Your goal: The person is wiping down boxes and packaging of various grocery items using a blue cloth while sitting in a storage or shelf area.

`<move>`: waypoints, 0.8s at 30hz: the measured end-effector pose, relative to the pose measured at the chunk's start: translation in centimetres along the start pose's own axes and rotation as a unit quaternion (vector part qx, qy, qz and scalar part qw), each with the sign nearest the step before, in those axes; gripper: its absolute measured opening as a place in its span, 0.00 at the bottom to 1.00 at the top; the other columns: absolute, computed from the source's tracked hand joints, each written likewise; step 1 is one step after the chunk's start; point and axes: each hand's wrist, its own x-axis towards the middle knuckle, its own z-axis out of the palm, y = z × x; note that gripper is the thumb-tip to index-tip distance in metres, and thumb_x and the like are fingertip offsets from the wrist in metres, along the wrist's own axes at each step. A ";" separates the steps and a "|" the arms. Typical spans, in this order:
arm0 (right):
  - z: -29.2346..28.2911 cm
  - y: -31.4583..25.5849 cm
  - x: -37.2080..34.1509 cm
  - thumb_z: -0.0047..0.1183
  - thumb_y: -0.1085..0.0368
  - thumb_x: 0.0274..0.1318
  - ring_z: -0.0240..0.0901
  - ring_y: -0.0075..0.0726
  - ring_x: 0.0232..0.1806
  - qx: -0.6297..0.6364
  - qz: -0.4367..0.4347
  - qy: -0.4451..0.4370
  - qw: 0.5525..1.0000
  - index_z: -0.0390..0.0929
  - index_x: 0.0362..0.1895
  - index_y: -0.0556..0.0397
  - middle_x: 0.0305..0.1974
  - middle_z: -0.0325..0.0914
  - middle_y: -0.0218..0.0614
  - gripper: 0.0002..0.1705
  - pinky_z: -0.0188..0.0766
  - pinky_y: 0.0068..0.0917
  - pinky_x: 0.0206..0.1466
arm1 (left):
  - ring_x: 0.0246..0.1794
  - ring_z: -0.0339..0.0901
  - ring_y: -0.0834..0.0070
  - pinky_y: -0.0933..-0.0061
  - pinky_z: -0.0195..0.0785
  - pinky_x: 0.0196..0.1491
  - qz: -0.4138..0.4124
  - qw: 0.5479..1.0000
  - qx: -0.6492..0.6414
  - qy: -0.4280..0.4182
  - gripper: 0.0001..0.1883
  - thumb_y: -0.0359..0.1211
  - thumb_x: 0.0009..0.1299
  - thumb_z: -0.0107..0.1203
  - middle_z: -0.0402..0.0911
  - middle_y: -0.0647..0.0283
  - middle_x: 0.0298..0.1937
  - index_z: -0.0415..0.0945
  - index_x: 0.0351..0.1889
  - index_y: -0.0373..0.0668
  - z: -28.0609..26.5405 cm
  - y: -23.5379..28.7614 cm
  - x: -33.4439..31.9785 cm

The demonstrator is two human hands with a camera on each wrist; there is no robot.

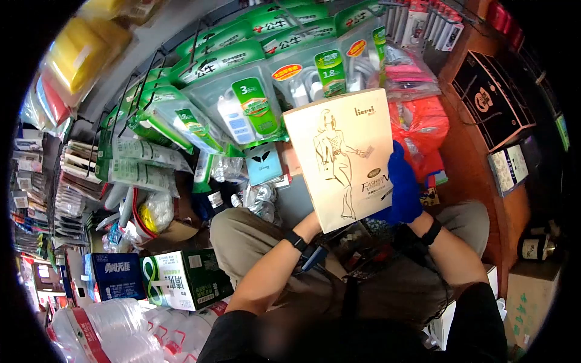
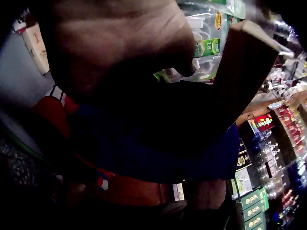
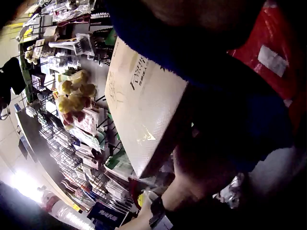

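Note:
A cream box [image 1: 348,157] with a line-drawn figure and "FASHION" lettering stands tilted above the lap; its printed face also shows in the right wrist view [image 3: 144,96]. Blue fabric covers the right hand [image 1: 404,187], which grips the box's right edge; whether it is a glove or a cloth is unclear. The left hand goes behind the box's lower left side, its wrist in a dark band. In the left wrist view the left hand [image 2: 124,43] shows bare skin above the dark blue fabric [image 2: 192,153], its fingers largely in shadow. What it holds is hidden.
Green-topped packs [image 1: 242,103] hang in front of the box. A red plastic bag [image 1: 420,127] lies beyond the right hand, and a black carton [image 1: 490,100] stands farther right. Large clear bottles [image 1: 115,330] and a green-white carton [image 1: 184,278] are at lower left.

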 end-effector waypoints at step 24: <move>0.2 -1.4 0.0 0.35 0.42 0.79 0.68 0.37 0.69 0.066 0.071 -0.053 0.994 0.53 0.78 0.53 0.72 0.65 0.39 0.37 0.68 0.38 0.71 | 0.64 0.74 0.69 0.66 0.69 0.65 0.187 0.951 0.243 -0.038 0.22 0.32 0.79 0.52 0.76 0.55 0.67 0.70 0.69 0.34 -0.8 -3.0 1.2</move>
